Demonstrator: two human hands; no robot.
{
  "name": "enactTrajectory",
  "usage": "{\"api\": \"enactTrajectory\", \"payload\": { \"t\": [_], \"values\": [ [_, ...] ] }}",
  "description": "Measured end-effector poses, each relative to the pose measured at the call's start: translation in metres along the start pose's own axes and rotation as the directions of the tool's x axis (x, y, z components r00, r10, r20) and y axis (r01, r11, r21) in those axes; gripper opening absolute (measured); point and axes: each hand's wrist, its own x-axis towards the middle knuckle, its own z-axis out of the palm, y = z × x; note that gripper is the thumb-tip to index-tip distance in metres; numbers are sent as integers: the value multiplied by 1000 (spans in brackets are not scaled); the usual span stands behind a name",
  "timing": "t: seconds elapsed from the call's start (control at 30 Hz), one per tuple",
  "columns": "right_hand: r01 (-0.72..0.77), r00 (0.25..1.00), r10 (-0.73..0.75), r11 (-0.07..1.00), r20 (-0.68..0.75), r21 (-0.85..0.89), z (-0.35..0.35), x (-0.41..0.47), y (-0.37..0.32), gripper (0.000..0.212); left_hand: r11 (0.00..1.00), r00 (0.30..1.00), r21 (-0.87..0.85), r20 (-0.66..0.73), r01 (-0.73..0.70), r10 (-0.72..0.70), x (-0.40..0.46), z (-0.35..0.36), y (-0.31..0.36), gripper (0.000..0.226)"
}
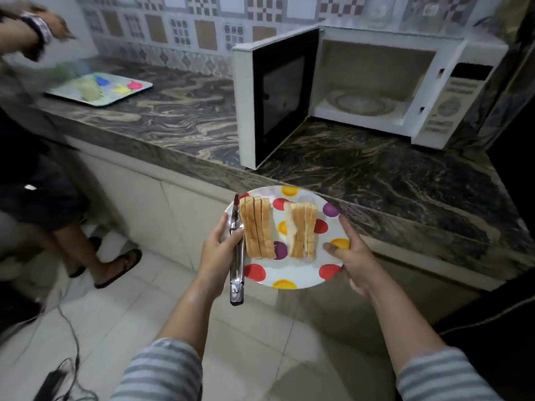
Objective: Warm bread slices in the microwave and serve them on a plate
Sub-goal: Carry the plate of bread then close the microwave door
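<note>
Head view, looking down: both hands carry a white plate (292, 273) with coloured dots in front of the near counter edge. Two rows of bread slices (278, 228) stand on it. Left hand (215, 250) grips the plate's left rim and pinches metal tongs (236, 256) against it. Right hand (351, 256) holds the right rim, thumb on top. Far right, the white microwave (376, 82) stands open, its panel writing unreadable.

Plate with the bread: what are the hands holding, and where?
Both hold the plate by opposite rims; left hand also pinches tongs mid-length, right hand grips the rim.
</note>
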Motion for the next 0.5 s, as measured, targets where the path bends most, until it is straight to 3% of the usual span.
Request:
{"api": "enactTrajectory", "payload": {
  "t": [0.13, 0.27, 0.4, 0.5],
  "values": [
    [50, 988, -51, 999, 145, 13, 59, 1, 8, 72, 999, 995, -32, -95, -41, 38, -3, -59, 2, 48],
    [51, 978, -52, 999, 204, 11, 129, 18, 13, 73, 1000, 988, -3, -152, -25, 24, 12, -130, 8, 58],
    [60, 969, -62, 998, 238, 14, 198, 35, 13, 73, 1000, 986, -8, -167, -8, 6, 41, -198, 20, 83],
    [77, 968, -78, 997, 239, 12, 239, 49, 13, 74, 1000, 988, -14, -151, -21, 19, 70, -237, 27, 84]
  ]
}}
